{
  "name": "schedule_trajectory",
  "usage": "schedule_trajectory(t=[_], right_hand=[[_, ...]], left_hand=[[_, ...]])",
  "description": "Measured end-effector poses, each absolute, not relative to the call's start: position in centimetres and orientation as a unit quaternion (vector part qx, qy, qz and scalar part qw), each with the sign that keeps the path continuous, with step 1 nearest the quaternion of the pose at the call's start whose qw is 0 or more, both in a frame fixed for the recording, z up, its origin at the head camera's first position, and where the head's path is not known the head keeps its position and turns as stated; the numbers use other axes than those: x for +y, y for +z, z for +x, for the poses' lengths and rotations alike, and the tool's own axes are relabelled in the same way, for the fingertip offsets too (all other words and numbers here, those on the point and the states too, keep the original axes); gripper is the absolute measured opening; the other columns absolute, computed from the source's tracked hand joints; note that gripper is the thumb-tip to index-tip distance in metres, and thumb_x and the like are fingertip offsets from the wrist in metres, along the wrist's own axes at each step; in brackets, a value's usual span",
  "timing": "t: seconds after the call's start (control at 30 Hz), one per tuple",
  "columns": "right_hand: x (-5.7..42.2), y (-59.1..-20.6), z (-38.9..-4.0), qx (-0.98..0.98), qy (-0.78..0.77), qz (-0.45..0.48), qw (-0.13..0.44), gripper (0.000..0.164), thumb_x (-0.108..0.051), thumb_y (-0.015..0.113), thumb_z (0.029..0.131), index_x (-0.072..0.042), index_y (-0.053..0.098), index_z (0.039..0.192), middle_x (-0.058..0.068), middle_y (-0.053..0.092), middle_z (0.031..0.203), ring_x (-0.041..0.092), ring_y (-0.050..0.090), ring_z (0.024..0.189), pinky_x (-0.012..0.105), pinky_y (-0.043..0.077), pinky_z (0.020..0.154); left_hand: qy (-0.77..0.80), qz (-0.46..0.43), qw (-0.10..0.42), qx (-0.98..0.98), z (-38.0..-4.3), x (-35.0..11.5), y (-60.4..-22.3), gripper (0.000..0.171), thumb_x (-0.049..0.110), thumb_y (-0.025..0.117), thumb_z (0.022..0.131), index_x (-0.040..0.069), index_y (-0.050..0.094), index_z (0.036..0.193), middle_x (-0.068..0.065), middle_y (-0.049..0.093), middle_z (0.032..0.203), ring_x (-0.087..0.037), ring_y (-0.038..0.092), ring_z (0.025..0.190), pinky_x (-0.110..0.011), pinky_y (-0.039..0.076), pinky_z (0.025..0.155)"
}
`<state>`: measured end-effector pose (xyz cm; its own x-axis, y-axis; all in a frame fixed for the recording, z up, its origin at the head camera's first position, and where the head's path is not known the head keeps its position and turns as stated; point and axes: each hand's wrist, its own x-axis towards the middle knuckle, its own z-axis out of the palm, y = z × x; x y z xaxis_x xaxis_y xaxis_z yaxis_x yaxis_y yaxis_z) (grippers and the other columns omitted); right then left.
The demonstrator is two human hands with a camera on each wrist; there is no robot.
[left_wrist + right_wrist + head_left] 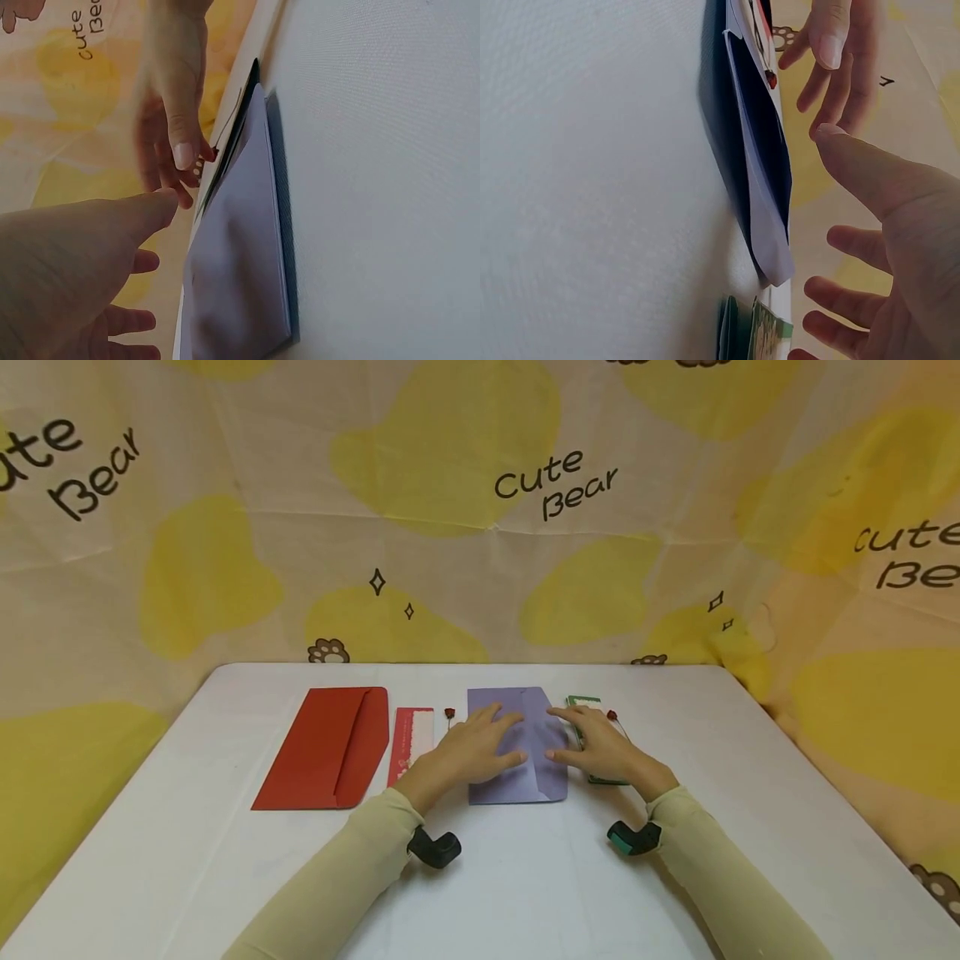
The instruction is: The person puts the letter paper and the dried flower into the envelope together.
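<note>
White table point(525, 902) and cream cloth backdrop point(690, 485) with yellow patches point(210, 581), "Cute Bear" lettering point(557, 485)

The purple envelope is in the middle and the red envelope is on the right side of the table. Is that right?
Not quite: the red envelope is on the left side of the table, as the head view shows. The purple envelope is in the middle, just as you said.

Probably a curtained-off booth, yellow-patched "Cute Bear" cloth point(450, 552) behind, white table point(525, 885)
</note>
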<state>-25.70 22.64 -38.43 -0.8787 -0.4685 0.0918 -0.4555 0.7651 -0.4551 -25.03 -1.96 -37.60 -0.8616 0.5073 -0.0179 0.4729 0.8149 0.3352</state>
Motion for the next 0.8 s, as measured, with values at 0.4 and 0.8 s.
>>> schedule_trajectory(t=[0.4, 0.8], right_hand=[[22.7, -39.0, -25.8, 0.943, -0.223, -0.243, 0.031, 0.078, -0.044, 0.077, 0.088, -0.008, 0.047, 0.150, 0.028, 0.045, 0.151, 0.049, 0.042, 0.140, 0.068, 0.036, 0.111], [22.5, -38.9, -25.6, 0.943, -0.222, -0.246, 0.028, 0.076, -0.038, 0.080, 0.086, -0.007, 0.050, 0.148, 0.029, 0.046, 0.150, 0.049, 0.042, 0.138, 0.068, 0.036, 0.111]], left_hand=[[0.147, 0.264, 0.047, 0.952, -24.6, -1.4, -37.9, 0.065, 0.050, 0.058, 0.098, 0.024, 0.040, 0.155, -0.018, 0.032, 0.164, -0.038, 0.031, 0.152, -0.059, 0.039, 0.115], [0.124, 0.288, 0.037, 0.949, -24.4, -0.9, -38.7, 0.061, 0.057, 0.054, 0.098, 0.034, 0.041, 0.153, -0.018, 0.032, 0.163, -0.041, 0.032, 0.151, -0.060, 0.039, 0.115]])
